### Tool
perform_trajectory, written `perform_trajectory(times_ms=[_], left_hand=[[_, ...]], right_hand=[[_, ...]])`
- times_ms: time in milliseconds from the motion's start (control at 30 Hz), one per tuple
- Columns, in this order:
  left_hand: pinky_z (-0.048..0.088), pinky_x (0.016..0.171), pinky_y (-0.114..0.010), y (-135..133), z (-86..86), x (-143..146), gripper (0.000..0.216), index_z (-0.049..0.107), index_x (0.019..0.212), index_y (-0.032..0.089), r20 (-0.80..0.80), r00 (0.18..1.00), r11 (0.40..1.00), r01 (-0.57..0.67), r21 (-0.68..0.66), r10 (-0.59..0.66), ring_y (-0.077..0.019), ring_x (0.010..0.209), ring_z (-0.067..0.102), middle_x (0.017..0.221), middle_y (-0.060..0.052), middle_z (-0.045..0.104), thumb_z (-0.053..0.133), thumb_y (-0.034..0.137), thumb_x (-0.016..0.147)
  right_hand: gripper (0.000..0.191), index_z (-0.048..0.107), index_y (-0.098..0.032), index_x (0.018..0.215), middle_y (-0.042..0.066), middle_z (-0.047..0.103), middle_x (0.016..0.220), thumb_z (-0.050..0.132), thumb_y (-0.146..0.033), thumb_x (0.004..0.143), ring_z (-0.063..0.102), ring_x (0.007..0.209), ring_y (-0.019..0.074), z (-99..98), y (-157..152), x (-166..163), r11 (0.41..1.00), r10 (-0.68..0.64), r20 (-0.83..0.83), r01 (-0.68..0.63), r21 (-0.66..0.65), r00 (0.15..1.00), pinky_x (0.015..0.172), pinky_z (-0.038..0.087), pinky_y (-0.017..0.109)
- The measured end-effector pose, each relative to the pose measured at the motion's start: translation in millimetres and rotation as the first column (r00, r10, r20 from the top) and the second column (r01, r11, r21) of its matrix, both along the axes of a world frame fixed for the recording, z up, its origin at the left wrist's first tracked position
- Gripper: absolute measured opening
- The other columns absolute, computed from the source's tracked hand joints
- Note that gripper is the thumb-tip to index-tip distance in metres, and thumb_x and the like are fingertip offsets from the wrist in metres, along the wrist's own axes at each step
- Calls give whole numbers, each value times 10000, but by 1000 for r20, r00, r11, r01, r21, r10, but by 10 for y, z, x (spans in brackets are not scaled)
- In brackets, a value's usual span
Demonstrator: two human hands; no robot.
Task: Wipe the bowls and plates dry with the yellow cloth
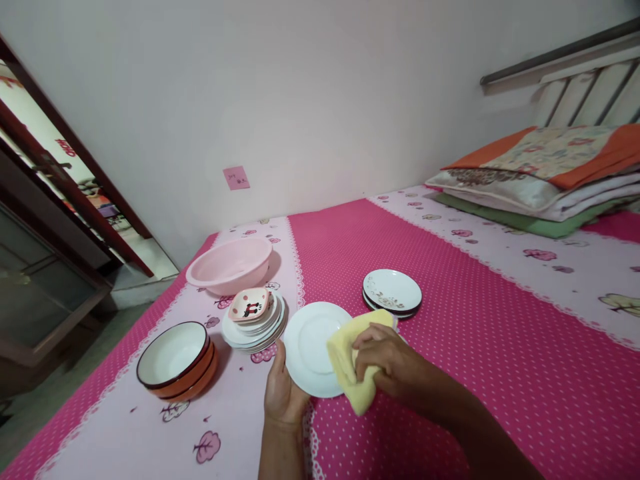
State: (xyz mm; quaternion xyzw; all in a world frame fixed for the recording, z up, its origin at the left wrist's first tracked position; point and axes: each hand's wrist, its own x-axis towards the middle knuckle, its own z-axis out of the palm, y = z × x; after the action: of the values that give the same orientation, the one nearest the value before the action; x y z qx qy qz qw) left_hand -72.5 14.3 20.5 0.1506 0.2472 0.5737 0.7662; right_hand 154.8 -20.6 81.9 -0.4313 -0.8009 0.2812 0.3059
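Observation:
My left hand [284, 392] holds a white plate [311, 350] from below at its left edge, the thumb at the rim and the other fingers hidden underneath. A yellow cloth [345, 353] is gripped in my right hand [383, 357] and lies against the plate's right side, covering part of it. Just beyond the cloth sits a short stack of dark-rimmed small plates [393, 290] with a floral pattern. Left of the held plate stands a stack of white plates [279, 320], topped by a small square dish [250, 305] with a cartoon print.
Orange bowls [175, 357] with white insides are stacked at the left, and a pink basin [235, 263] stands behind. All rest on a pink patterned bedsheet [450, 287]. Folded bedding [540, 180] is piled at the far right. A wall [325, 100] closes off the back.

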Motion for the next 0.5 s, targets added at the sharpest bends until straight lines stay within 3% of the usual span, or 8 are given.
perform_trajectory(times_ms=[133,300,367,500], left_hand=[[225,1278,-482,-8,-67,46,686,447,1559,186,21,999,999,50,-18,-49,-291,1476,453,1423,-141,662,387,605,1019],[238,1274,-497,-49,-135,214,712,533,1494,170,30,971,972,234,33,-235,-321,1495,420,1475,-146,618,451,658,982],[249,1270,-498,-75,-136,304,692,572,1458,169,18,961,960,276,48,-277,-320,1486,435,1444,-147,645,451,658,983],[300,1250,-463,-107,-107,428,565,688,1296,154,82,955,958,283,46,-286,-299,1395,554,1279,-137,750,409,570,1035]], right_hand=[[401,750,-248,1061,58,724,1173,481,-94,807,622,1200,242,-22,142,62,987,-72,-188,97,130,980,1073,454,426],[483,651,-195,1321,124,632,1430,538,-176,852,564,1334,281,-170,269,-40,888,-350,-270,410,211,897,1144,422,481],[460,675,-192,1297,116,663,1395,520,-171,865,560,1319,293,-226,271,-125,869,-375,-217,423,256,901,1146,405,506],[458,709,-222,1278,77,678,1388,506,-143,875,550,1250,303,-260,182,-354,899,-299,-78,308,310,951,1085,393,511]])
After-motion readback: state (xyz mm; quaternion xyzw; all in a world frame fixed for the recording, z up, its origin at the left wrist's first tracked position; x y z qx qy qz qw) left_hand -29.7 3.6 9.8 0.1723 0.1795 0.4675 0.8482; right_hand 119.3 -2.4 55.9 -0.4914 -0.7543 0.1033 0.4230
